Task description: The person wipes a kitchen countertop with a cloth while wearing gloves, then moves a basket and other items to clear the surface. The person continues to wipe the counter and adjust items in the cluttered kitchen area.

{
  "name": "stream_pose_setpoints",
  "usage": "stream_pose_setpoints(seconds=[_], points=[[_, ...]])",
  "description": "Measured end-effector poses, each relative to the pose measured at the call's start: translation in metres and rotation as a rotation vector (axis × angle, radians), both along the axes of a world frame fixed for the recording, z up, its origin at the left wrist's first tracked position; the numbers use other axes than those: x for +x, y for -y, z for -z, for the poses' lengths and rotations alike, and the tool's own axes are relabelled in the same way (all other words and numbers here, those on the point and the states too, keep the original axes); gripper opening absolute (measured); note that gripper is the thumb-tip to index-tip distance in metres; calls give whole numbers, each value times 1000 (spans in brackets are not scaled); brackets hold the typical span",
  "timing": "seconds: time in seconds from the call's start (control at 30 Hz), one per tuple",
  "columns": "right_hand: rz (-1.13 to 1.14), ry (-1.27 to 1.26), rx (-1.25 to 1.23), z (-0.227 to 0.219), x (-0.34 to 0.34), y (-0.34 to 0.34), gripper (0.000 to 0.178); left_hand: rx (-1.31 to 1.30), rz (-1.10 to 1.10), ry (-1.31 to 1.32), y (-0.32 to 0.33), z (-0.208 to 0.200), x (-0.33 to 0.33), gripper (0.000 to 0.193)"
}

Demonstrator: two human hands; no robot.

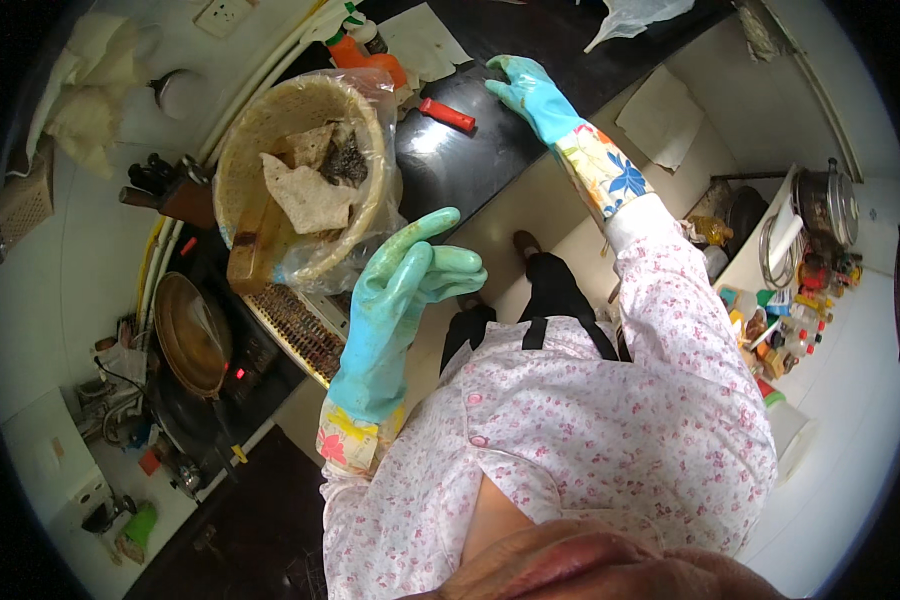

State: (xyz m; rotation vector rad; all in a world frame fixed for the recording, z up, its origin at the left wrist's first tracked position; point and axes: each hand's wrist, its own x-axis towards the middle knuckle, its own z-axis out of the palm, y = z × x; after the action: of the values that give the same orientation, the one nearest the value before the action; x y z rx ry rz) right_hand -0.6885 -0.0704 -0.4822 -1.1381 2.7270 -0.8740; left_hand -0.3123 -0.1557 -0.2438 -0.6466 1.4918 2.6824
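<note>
Both hands wear light-blue rubber gloves with flowered cuffs. My left hand [398,305] is raised in front of my body, fingers stretched and apart, holding nothing; greenish-yellow stains show on its fingers. It is nearest to a round, light-coloured basket [232,150] lined with a clear plastic bag [384,100]. Inside the basket lie crumpled pieces of whitish, stained paper [308,195] and some dark scraps [346,162]. Over at the dark countertop [435,165], my right hand [532,98] reaches out with thumb and fingers apart, seemingly grasping nothing. A small red stick-shaped object [447,114] lies left of it.
Orange-and-white bottles [355,50] and a paper sheet [420,42] lie at the back. A knife block [185,195] and a large brown pan [190,335] are at left. White plastic [635,18] rests at the far right. Shelves at right hold a pot [828,205] and several bottles [795,330].
</note>
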Motion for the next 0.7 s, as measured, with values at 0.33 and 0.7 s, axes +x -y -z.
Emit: stream_pose_setpoints(seconds=[0.33, 0.7], points=[[-241, 24, 46, -2, -31, 41, 38, 32, -224, 30, -33, 43, -68, 50], [-4, 267, -156, -18, -4, -68, 47, 4, -151, 124, -24, 89, -145, 53]])
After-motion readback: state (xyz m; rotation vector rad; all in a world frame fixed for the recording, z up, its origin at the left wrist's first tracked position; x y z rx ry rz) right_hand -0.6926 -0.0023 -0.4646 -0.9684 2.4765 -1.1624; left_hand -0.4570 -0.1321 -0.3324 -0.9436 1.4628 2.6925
